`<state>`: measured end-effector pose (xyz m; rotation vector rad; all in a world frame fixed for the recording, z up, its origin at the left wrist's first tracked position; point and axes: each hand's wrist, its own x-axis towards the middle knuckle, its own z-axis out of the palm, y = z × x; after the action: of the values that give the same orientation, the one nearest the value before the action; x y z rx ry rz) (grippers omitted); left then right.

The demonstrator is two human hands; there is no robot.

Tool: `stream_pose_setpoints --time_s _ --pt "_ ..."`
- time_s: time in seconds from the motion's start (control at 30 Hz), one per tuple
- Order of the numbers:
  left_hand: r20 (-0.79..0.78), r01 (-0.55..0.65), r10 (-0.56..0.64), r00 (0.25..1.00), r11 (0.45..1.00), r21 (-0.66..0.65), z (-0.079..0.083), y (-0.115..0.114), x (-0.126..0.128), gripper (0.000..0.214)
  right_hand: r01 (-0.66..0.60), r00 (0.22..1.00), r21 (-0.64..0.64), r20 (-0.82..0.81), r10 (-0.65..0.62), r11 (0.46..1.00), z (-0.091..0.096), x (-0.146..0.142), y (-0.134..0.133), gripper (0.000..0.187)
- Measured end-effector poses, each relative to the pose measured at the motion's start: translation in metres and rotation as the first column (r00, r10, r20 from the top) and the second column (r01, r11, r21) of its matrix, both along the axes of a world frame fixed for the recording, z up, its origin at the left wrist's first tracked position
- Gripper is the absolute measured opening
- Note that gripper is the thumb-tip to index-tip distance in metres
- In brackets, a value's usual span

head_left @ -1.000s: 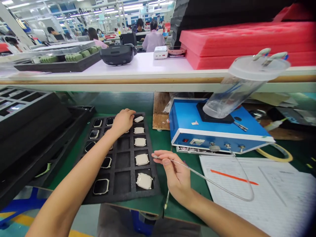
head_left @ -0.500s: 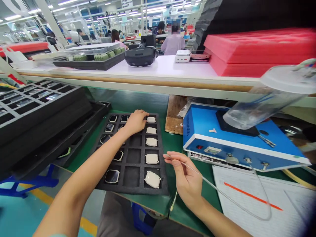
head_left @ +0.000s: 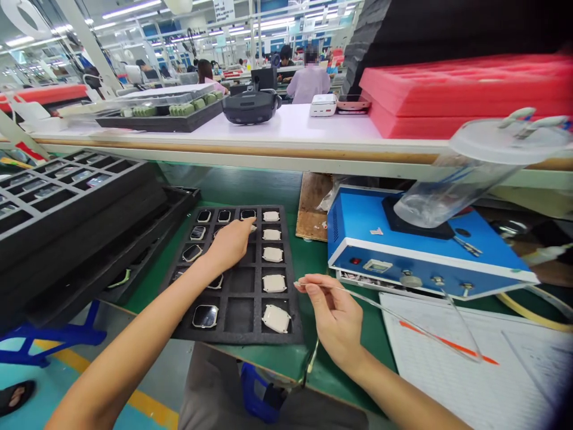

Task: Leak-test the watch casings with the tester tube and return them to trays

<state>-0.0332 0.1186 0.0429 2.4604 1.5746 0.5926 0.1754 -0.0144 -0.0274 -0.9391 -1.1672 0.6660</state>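
Note:
A black foam tray (head_left: 242,301) with square pockets lies on the green bench. Its right column holds several white watch cases (head_left: 273,282); the left pockets hold dark-faced cases (head_left: 205,315). My left hand (head_left: 230,243) reaches over the tray's far rows, fingers curled, fingertips pinching at a white case in the third column. My right hand (head_left: 333,313) hovers just right of the tray, thumb and fingers pinching the tip of a thin clear tube (head_left: 403,319) that runs to the blue machine (head_left: 416,251).
Stacked black foam trays (head_left: 76,209) stand at the left. A clear jar (head_left: 470,176) leans on the blue machine. White paper sheets (head_left: 483,358) lie at the right. A shelf above carries red foam (head_left: 447,95) and a black headset (head_left: 250,106). People work in the background.
My left hand has drawn back from the tray's top row to the second row, uncovering a dark case in the top pocket. The right hand stays beside the tray with the tube.

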Motion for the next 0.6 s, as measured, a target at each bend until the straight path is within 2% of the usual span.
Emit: stream_pose_setpoints --time_s 0.07,0.13,0.2,0.27,0.3,0.37,0.47,0.6 --pt "0.11 -0.031 0.029 0.994 0.999 0.012 -0.005 -0.036 0.009 0.04 -0.003 1.0 0.026 0.015 0.002 1.0 0.003 0.0 -0.001 0.012" --pt "0.287 -0.032 0.041 0.957 0.999 -0.034 -0.013 -0.075 0.022 0.038 0.011 0.999 0.053 0.052 -0.013 0.999 0.005 0.002 -0.003 0.014" --pt "0.631 -0.009 0.137 0.763 0.98 -0.201 -0.022 -0.107 0.037 0.036 0.018 0.996 0.076 0.084 -0.024 0.997 0.006 0.003 -0.004 0.016" --pt "0.792 0.052 0.276 0.544 0.931 -0.36 -0.029 -0.129 0.05 0.037 -0.002 0.996 0.095 0.089 -0.006 0.996 0.005 0.003 -0.004 0.019" --pt "0.814 0.075 0.329 0.478 0.908 -0.411 -0.031 -0.134 0.055 0.038 -0.019 0.996 0.1 0.084 0.01 0.995 0.005 0.003 -0.004 0.02" --pt "0.827 0.084 0.387 0.409 0.886 -0.456 -0.034 -0.138 0.061 0.039 -0.049 0.996 0.104 0.076 0.041 0.993 0.004 0.003 -0.004 0.022" --pt "0.837 0.057 0.401 0.371 0.89 -0.452 -0.036 -0.135 0.063 0.037 -0.082 0.993 0.094 0.089 0.074 0.992 0.004 0.003 -0.004 0.023" --pt "0.85 0.046 0.379 0.365 0.905 -0.423 -0.036 -0.134 0.062 0.032 -0.092 0.992 0.104 0.091 0.083 0.99 0.004 0.004 -0.004 0.025"
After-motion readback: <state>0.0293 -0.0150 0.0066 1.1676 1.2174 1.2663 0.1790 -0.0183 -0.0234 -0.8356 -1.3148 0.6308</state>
